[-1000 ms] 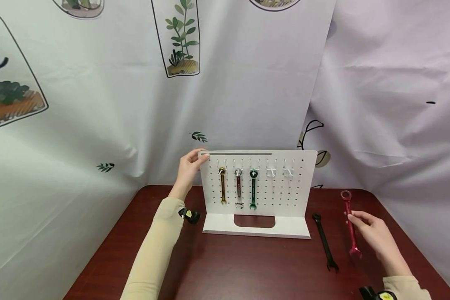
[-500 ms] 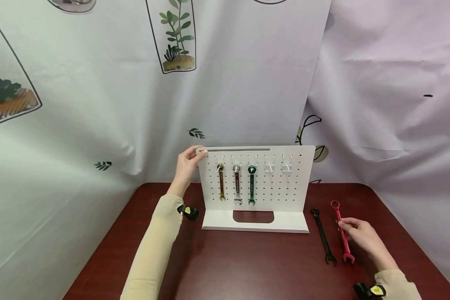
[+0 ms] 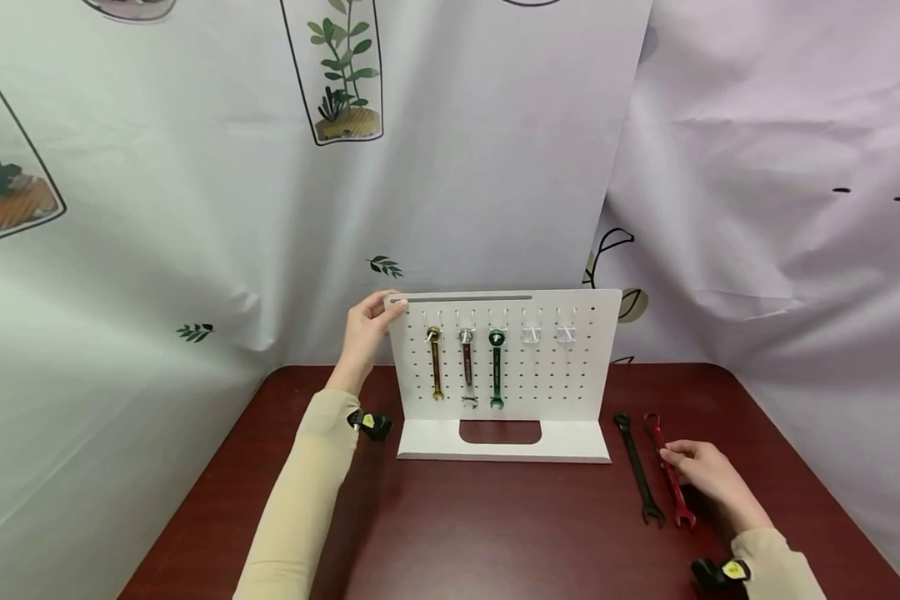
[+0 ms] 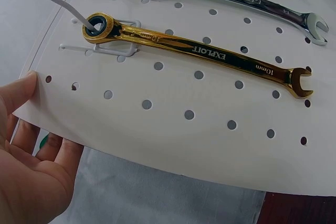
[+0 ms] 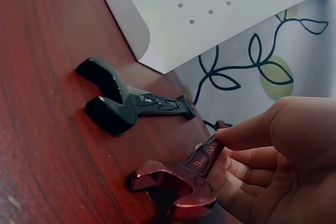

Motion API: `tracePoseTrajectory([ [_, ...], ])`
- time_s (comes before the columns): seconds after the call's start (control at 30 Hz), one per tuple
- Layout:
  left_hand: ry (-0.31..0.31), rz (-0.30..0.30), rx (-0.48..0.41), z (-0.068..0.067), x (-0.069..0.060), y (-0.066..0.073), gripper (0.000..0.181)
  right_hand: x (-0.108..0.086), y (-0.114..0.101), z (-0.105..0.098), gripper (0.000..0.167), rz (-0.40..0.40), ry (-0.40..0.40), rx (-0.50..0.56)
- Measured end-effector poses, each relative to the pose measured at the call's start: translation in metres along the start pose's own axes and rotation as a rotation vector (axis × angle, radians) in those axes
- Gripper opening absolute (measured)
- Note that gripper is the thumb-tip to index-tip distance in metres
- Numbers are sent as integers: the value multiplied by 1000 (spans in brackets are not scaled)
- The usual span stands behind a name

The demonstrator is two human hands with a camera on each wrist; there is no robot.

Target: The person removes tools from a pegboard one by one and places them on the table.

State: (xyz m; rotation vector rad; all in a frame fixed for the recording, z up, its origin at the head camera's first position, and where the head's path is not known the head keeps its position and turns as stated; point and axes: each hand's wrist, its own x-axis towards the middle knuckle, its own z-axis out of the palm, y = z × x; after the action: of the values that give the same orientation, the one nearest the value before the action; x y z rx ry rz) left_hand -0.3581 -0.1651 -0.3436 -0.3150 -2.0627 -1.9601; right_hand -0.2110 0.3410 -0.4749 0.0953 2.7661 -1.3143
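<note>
The person's right hand (image 3: 708, 473) holds a red combination wrench (image 3: 672, 479) by its shank, thumb on one side and curled fingers on the other. The wrench is at the right side of the dark red-brown counter (image 3: 487, 517), ring end away from the person and open end toward them; whether it touches the surface cannot be told. Just to its left, a black combination wrench (image 3: 637, 471) lies on the counter, pointing much the same way, its open end also nearest the person.

The left hand (image 3: 363, 329) grips the upper left corner of a white pegboard stand (image 3: 570, 379), thumb at the front and the other fingers behind the edge. Three wrenches hang on the board by their ring ends, open ends down: from left to right, a gold wrench (image 3: 437, 367) marked "EXPLOIT" and "10mm", a silver wrench (image 3: 467, 362) and a green wrench (image 3: 497, 367). To their right are two bare hooks (image 3: 532, 336). Behind the stand hangs a pale cloth (image 3: 487, 167) printed with plants and leaves. Both sleeves (image 3: 300, 492) are cream-coloured.
</note>
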Motion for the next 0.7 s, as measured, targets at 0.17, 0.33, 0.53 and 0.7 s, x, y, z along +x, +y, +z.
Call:
tracePoseTrajectory([
  [0.17, 6, 15, -17, 0, 1, -2, 33, -1, 1, 2, 42, -9, -13, -15],
  [0.33, 7, 8, -22, 0, -1, -2, 33, -1, 0, 2, 42, 1, -4, -36],
  [0.53, 1, -5, -7, -1, -3, -1, 40, -1, -1, 4, 34, 35, 24, -67],
  [0.7, 2, 8, -19, 0, -1, -2, 39, 1, -6, 4, 27, 59, 48, -119],
])
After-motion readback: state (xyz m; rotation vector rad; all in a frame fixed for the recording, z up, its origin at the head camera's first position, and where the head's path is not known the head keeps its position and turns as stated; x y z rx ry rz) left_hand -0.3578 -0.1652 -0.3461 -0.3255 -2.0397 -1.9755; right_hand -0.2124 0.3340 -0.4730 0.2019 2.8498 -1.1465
